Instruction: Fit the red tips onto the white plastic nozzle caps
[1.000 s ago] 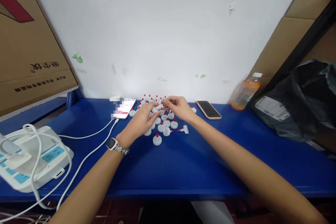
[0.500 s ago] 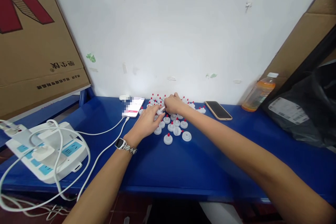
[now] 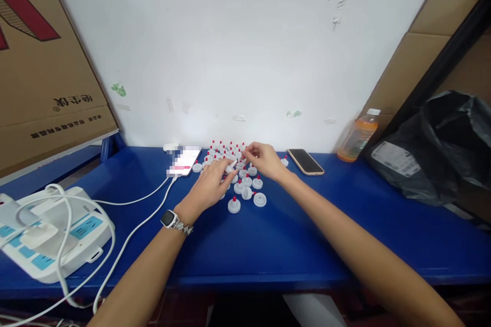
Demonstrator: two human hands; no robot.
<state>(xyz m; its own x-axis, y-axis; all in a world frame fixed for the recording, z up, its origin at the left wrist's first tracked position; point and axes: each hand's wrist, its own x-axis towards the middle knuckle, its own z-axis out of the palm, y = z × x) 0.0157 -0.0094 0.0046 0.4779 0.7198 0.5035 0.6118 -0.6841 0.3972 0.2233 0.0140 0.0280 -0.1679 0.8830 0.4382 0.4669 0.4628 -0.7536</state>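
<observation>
My left hand [image 3: 213, 181], with a watch on its wrist, is closed around a white nozzle cap [image 3: 231, 166] whose pale spout points up to the right. No red tip shows on that spout. Just to its right, my right hand [image 3: 265, 159] has thumb and fingertips pinched together; whatever lies between them is too small to make out. Around and behind both hands stand many white nozzle caps with red tips, one of them in front [image 3: 234, 205]. Beside it a cap lies on its side [image 3: 247, 193], and a round white piece [image 3: 260, 200] rests flat.
At left are a phone [image 3: 188, 160] on a charging cable and a white power strip [image 3: 69, 237] with looped cables. Another phone [image 3: 306, 162], an orange drink bottle [image 3: 358, 135] and a black plastic bag [image 3: 425, 158] lie right. Behind the blue table [image 3: 268, 245] rises a white wall.
The view has shifted, so the scene sits further left. My right hand has drawn back from among the caps, its fingertips now pinched beside the left hand, which still holds the white cap.
</observation>
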